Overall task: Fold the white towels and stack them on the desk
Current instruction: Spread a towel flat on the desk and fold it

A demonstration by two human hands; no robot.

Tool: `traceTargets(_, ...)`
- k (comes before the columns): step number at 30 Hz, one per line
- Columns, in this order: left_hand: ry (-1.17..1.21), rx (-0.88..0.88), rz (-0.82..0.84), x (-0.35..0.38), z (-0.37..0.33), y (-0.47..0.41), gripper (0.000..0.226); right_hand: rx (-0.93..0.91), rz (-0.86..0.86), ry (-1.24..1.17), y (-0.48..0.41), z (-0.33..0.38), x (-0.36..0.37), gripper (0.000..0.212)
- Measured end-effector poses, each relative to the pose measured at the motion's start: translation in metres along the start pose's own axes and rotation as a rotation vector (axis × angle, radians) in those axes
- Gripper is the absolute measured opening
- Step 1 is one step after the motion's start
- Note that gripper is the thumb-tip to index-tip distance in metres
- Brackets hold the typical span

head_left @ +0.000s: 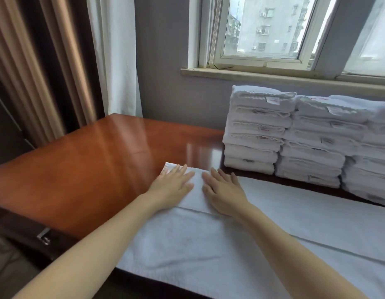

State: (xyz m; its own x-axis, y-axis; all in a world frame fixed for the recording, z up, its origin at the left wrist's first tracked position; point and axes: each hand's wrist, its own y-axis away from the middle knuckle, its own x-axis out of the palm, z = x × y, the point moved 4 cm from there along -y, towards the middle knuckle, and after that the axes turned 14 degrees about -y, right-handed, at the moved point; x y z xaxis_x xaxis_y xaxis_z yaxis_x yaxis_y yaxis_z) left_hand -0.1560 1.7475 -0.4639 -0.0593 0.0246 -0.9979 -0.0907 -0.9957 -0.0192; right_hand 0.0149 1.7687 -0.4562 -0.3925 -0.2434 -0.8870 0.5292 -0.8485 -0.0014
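Note:
A long white towel (284, 214) lies spread along the front of the reddish wooden desk (83, 169), reaching from the middle to the right edge of the view. Its left end is doubled over into a narrow flap. My left hand (173, 184) and my right hand (223, 190) both lie flat on that flap, side by side, fingers straight and pointing away from me. Behind the towel, three stacks of folded white towels (295, 137) stand against the wall at the back right of the desk.
A window with a stone sill (262, 75) sits above the stacks. Beige and white curtains (57, 61) hang at the left. The desk's left corner and a metal fitting (43, 235) are near my left forearm.

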Motion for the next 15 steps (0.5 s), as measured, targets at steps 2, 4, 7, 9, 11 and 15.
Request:
traceTargets(2, -0.062, -0.047, 0.035, -0.002, -0.001, 0.004, 0.056, -0.019, -0.012, -0.011, 0.006, 0.002, -0.003, 0.051)
traceTargets(4, -0.082, -0.078, 0.062, -0.008, -0.003, 0.008, 0.058, -0.025, -0.036, -0.032, 0.017, 0.002, -0.007, 0.050)
traceTargets(7, -0.074, -0.088, 0.065, -0.017, -0.013, 0.029, 0.057, -0.021, -0.034, -0.029, 0.047, 0.002, -0.007, 0.048)
traceTargets(9, 0.043, -0.043, 0.080, -0.019, -0.025, 0.054, 0.056, -0.007, -0.006, -0.009, 0.072, 0.003, -0.006, 0.050)
traceTargets(11, 0.205, 0.023, 0.086, -0.019, -0.035, 0.084, 0.054, -0.010, 0.019, 0.006, 0.097, 0.007, -0.005, 0.053)
traceTargets(15, 0.399, 0.126, 0.125, -0.017, -0.042, 0.149, 0.063, -0.072, 0.079, -0.023, 0.145, 0.019, 0.005, 0.065)
